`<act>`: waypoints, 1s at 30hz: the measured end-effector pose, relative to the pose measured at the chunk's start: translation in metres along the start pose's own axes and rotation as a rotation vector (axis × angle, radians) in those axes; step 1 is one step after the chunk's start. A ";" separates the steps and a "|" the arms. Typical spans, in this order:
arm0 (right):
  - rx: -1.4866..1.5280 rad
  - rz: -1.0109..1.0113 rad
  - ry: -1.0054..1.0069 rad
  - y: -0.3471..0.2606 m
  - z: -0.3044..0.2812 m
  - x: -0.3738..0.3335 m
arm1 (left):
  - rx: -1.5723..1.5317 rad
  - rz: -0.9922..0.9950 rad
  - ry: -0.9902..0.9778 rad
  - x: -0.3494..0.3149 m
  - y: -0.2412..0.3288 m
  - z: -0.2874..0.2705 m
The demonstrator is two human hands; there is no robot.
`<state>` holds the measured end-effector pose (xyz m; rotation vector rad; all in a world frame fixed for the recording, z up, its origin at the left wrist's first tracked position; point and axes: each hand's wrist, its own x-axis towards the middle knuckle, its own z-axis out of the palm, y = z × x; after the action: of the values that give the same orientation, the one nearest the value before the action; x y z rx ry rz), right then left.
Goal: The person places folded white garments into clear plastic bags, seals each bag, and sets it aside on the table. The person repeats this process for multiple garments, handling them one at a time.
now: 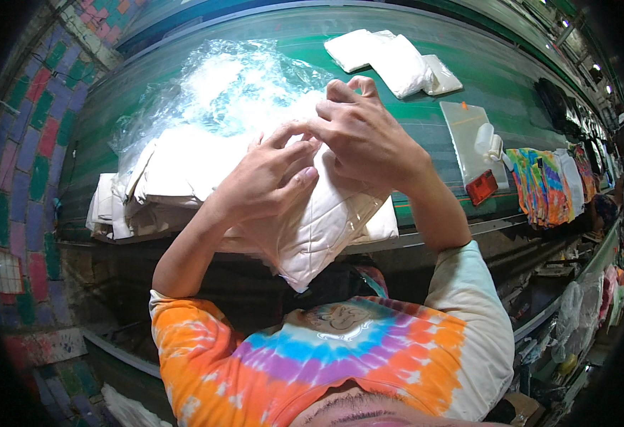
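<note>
A folded cream cloth in a clear plastic bag lies tilted between my hands, one corner hanging past the table's near edge. My left hand has its fingers curled on the bag, with thumb and forefinger close together near the upper edge. Across from it, my right hand is closed at that same edge, its fingers bent and knuckles raised. Both hands partly hide the edge they grip. Just left of the bag is a stack of folded cream cloths.
Loose clear plastic bags are heaped on the green table. Packed white bundles lie at the far right. Nearer are a pale board, a white tape dispenser-like item, a red case and tie-dyed cloths.
</note>
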<state>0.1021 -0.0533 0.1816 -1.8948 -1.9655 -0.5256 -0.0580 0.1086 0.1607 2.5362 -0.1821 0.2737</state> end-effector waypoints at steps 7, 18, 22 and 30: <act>0.599 -0.053 0.046 0.029 0.005 0.000 | -0.098 0.028 -0.008 -0.007 -0.013 0.000; 0.466 -0.202 -0.127 0.019 -0.001 0.007 | -0.107 -0.015 -0.021 -0.007 -0.020 -0.001; 0.436 -0.230 -0.036 0.016 0.000 0.006 | -0.131 -0.018 -0.009 -0.005 -0.020 0.000; 0.578 -0.276 -0.042 0.022 0.008 0.003 | -0.072 0.008 -0.030 -0.007 -0.021 0.001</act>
<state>0.1240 -0.0460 0.1765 -1.2991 -2.1209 0.0269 -0.0608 0.1261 0.1470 2.4694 -0.2097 0.2284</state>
